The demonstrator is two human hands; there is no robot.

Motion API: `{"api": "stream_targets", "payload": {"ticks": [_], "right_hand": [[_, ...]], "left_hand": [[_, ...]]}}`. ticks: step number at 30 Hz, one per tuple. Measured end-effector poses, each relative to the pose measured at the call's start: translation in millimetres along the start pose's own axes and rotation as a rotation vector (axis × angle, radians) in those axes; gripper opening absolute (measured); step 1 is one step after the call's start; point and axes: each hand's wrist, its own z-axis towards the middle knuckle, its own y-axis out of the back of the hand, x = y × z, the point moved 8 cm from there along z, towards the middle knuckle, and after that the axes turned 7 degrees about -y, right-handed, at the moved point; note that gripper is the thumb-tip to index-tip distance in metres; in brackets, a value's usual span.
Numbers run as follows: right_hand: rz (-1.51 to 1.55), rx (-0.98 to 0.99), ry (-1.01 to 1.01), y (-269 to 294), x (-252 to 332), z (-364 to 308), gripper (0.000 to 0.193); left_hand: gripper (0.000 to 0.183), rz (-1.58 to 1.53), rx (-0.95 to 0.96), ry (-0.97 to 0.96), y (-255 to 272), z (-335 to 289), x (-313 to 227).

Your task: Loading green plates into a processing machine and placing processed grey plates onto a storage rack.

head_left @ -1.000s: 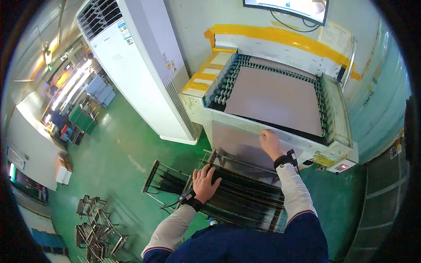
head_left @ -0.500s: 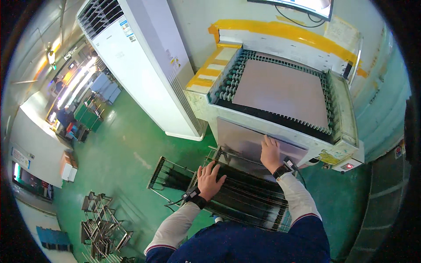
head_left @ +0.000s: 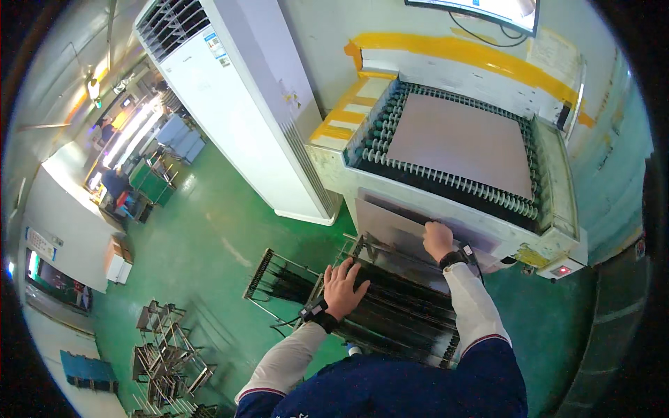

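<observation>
My right hand (head_left: 438,242) is closed over the upper edge of a flat copper-toned panel (head_left: 390,224), which stands upright in front of the machine. My left hand (head_left: 343,289) has its fingers spread and rests on or just above the dark slotted rack (head_left: 390,313); contact cannot be made out. Another pinkish copper-toned panel (head_left: 460,143) lies flat on the machine's rollers (head_left: 446,174), away from both hands. Each wrist wears a black band with a small device.
The roller machine (head_left: 331,164) has yellow tape along its edges. Beside it stands a tall white air conditioner (head_left: 237,104). Metal racks (head_left: 167,355) are at the lower left on the green floor. A screen (head_left: 488,10) hangs above. A person (head_left: 115,182) is far left.
My right hand's fingers have gone from stretched out to curled over the panel's edge, and the panel's top has tipped slightly toward me. The panel on the rollers has shifted away from me.
</observation>
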Motion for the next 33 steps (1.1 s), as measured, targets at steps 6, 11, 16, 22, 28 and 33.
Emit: {"api": "stream_targets", "payload": {"ticks": [6, 11, 16, 22, 28, 33], "right_hand": [[-0.01, 0.061, -0.091, -18.1, -20.9, 19.5, 0.014], [0.027, -0.047, -0.035, -12.1, -14.9, 8.5, 0.013], [0.032, -0.011, -0.053, -12.0, -13.5, 7.4, 0.017], [0.042, -0.059, -0.055, -12.3, -13.4, 5.2, 0.021], [-0.01, -0.012, -0.112, -21.0, -18.0, 11.5, 0.018], [-0.106, 0.036, -0.081, -27.0, -17.4, 9.9, 0.023]], "left_hand": [[0.058, -0.005, -0.013, -0.006, -1.8, 1.9, 1.3], [0.058, 0.017, -0.059, -0.032, 1.2, 0.1, -0.2], [0.058, 0.034, -0.075, -0.039, -0.3, -0.4, 0.0], [0.061, -0.001, -0.016, -0.03, -5.6, -2.3, 3.6], [0.062, 0.026, 0.007, -0.027, -10.2, -2.1, 8.0], [0.065, 0.021, 0.052, -0.035, -14.2, -1.8, 9.9]]}}
